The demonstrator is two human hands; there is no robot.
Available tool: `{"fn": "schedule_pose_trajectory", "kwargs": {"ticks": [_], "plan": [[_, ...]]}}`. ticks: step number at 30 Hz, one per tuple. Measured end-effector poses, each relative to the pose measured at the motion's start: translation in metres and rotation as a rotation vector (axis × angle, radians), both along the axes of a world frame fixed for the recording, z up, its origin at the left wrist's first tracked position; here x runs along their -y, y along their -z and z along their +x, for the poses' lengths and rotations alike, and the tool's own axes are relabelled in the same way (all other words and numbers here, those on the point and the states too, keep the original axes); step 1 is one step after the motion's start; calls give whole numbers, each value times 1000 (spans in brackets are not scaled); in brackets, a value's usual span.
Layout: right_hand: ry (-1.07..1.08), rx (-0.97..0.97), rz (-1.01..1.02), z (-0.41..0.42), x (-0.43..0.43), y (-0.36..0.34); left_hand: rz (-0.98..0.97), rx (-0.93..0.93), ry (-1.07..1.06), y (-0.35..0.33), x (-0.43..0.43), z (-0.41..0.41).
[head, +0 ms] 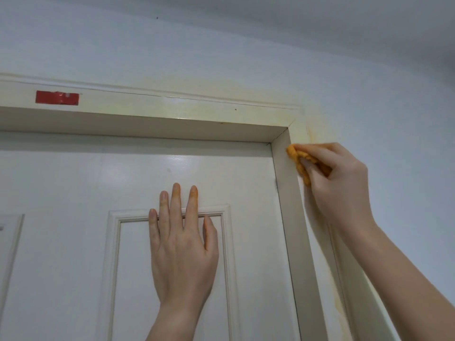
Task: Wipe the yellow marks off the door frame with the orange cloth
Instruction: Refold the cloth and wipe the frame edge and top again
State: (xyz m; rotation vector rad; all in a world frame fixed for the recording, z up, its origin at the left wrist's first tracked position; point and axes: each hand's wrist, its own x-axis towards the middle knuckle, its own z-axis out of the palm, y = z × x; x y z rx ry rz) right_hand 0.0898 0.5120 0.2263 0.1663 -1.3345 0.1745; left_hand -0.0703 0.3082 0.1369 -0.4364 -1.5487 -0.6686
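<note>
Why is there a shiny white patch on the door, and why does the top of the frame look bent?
Head view: the shiny patch is light glaring off the glossy door; the door frame curves because the wide-angle lens bends straight lines; the right hand with the orange cloth looks slightly smeared.

Most of the orange cloth (292,154) is buried inside the curled-up right hand (337,185) near the top right corner of the door frame (246,112), and the door (73,180) inside that frame gets cut off left and bottom.

Left grip (183,244) flat, fingers straight; right grip (337,183) curled.
</note>
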Motion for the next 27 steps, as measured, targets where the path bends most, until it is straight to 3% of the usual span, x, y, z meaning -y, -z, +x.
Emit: {"fn": "schedule_pose_trajectory", "kwargs": {"ticks": [3,9,15,22,27], "plan": [[33,28,87,-6,2,-4,-6,10,0,1,-2,2],[16,11,-15,5,-14,12,28,11,33,11,-8,5],[33,36,88,-5,-5,18,38,5,33,21,-15,8],[8,26,-21,1,-11,57,39,11,32,36,-22,7],[33,45,47,-1,-12,34,22,6,38,38,-22,5]]}}
